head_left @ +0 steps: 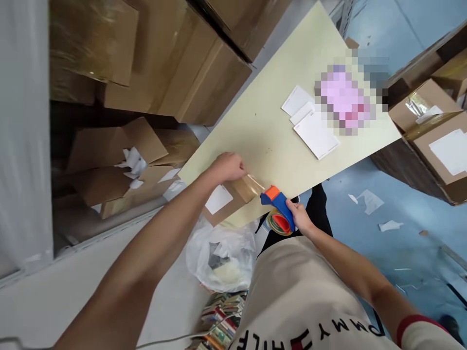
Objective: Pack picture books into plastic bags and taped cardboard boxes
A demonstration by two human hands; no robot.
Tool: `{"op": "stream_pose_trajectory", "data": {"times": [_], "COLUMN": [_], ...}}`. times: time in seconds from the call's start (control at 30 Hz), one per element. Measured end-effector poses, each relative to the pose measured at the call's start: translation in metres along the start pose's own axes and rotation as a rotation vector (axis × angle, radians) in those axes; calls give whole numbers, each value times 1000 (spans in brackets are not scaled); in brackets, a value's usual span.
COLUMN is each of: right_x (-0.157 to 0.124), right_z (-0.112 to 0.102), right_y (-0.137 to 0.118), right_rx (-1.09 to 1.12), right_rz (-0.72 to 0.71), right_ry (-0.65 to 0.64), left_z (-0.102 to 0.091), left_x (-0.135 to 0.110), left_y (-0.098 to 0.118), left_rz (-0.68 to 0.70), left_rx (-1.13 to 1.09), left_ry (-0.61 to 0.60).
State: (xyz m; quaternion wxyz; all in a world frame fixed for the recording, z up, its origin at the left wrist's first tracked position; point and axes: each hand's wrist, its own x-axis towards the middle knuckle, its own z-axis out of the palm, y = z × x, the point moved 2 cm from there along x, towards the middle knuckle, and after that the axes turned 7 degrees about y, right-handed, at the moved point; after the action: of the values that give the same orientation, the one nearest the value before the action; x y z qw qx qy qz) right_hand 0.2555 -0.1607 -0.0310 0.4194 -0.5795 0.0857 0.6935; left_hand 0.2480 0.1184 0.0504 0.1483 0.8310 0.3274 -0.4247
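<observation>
My right hand [299,215] is wrapped round a blue and orange tape dispenser [279,201], which carries a roll of tape [273,221]. From its orange tip, a strip of clear tape [256,183] runs to a small cardboard box [237,203] at the near edge of the table. A white label [219,199] shows on this box. My left hand [230,166] is closed at the far side of the box, close to the tape. Its fingertips are turned away, so what they grip, if anything, is hidden.
Several white cards [315,133] lie on the pale table [270,131], beside a blurred-out pink item [343,95]. Large cartons [211,73] fill shelves on the left. A plastic-lined bin [222,257] and stacked books [222,321] stand below. Labelled boxes [438,146] are on the right.
</observation>
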Motion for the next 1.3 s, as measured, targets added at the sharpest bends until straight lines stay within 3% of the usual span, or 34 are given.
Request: {"op": "stream_pose_trajectory", "data": {"times": [0.2, 0.4, 0.6, 0.77, 0.97, 1.13, 1.2, 1.3], "right_x": [-1, 1, -1, 3, 6, 20, 36, 68], "right_z": [12, 26, 28, 27, 22, 29, 37, 52], "right_y": [31, 36, 38, 37, 31, -5, -34, -94], "right_rx": [22, 16, 3, 14, 21, 90, 79, -54], "right_rz": [104, 161, 163, 187, 255, 158, 100, 49], "right_ry": [39, 59, 46, 10, -47, -59, -100, -198], "left_z": [25, 45, 47, 45, 68, 60, 50, 42], "left_x": [-7, -14, -23, -48, -56, -50, -48, -48], "left_y": [0, 3, -1, -17, -53, -78, -88, -95], "left_rz": [-43, 108, 185, 321, 400, 397, 281, 1], "left_rx": [251, 278, 319, 66, -215, -201, -227, -334], "left_ry": [-11, -9, 45, 166, -94, -3, 95, 314]}}
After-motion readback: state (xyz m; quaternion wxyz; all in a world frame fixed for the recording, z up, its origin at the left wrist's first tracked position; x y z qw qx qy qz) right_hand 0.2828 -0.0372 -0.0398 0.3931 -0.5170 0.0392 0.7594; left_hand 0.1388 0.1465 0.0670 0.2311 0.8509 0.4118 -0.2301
